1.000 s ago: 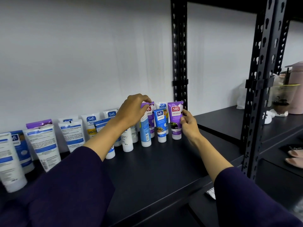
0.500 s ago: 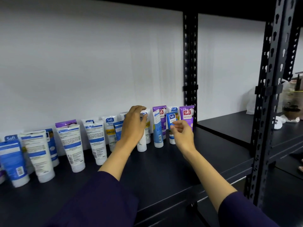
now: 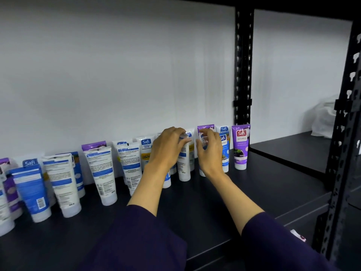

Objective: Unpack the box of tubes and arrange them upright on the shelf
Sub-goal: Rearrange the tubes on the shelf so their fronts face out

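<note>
Several Safi tubes stand cap-down in rows along the back of the black shelf (image 3: 214, 204). My left hand (image 3: 168, 147) grips the top of a white tube (image 3: 184, 169) in the front row. Just to its right, my right hand (image 3: 210, 153) pinches the top edge of a blue-and-white tube (image 3: 202, 138), most of which is hidden behind the hand. Further right stand a blue tube (image 3: 225, 153) and a purple tube (image 3: 240, 147), both upright and untouched. The box is not in view.
More white, blue and purple tubes (image 3: 64, 180) lean in loose rows at the left. A black slotted post (image 3: 243, 75) stands behind the purple tube, another post (image 3: 343, 153) at the front right. A white bag (image 3: 322, 122) lies on the neighbouring shelf.
My right hand left the purple tube and moved left, past the blue tube, to a tube beside my left hand. My left hand stays on the white tube's top.
</note>
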A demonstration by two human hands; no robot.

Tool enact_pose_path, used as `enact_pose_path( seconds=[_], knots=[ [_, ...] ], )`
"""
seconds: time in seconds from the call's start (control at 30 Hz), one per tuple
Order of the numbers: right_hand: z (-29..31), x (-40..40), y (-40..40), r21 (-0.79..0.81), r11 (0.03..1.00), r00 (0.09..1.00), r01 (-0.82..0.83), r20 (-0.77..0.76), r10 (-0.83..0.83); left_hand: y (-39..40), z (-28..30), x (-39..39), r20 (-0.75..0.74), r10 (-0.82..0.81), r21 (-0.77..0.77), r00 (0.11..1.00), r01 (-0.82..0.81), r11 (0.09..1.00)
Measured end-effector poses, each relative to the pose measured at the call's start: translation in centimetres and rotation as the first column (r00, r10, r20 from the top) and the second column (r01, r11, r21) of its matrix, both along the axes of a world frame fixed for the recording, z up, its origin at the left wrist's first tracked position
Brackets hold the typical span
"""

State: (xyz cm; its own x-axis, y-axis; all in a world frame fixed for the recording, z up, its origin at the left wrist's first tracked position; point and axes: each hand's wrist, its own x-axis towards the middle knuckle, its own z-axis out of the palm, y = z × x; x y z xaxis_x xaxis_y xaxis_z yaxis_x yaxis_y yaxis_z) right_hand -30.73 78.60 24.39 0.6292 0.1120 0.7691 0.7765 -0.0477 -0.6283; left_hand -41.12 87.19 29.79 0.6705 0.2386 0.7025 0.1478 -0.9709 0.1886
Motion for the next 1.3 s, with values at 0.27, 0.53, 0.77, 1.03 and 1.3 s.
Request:
enact_pose_path(
  seconds=[0.27,0.53,0.77,1.03,1.3],
  knots=[
    [0.3,0.5,-1.4,0.139,0.988,0.992,-0.065,-0.098,0.079,1.1,-0.3,0.6,0.011,-0.057,-0.092,0.998,0.057,0.994],
    [0.6,1.9,-1.5,0.169,0.970,0.965,-0.174,-0.166,0.202,1.8,-0.1,1.4,0.118,-0.060,-0.192,0.991,0.082,0.978],
    [0.5,2.3,-1.8,0.104,0.985,0.983,-0.140,-0.106,0.151,1.7,-0.2,1.6,0.120,-0.045,-0.133,0.992,0.061,0.989],
    [-0.1,2.2,-1.7,-0.147,0.988,0.992,0.045,0.125,-0.027,0.5,-0.9,1.3,0.122,-0.045,-0.187,0.992,0.068,0.980],
    [0.2,2.6,-1.9,-0.125,0.992,0.994,0.018,0.112,-0.004,1.1,-0.1,0.8,0.095,-0.100,-0.324,0.990,0.126,0.938]
  ],
)
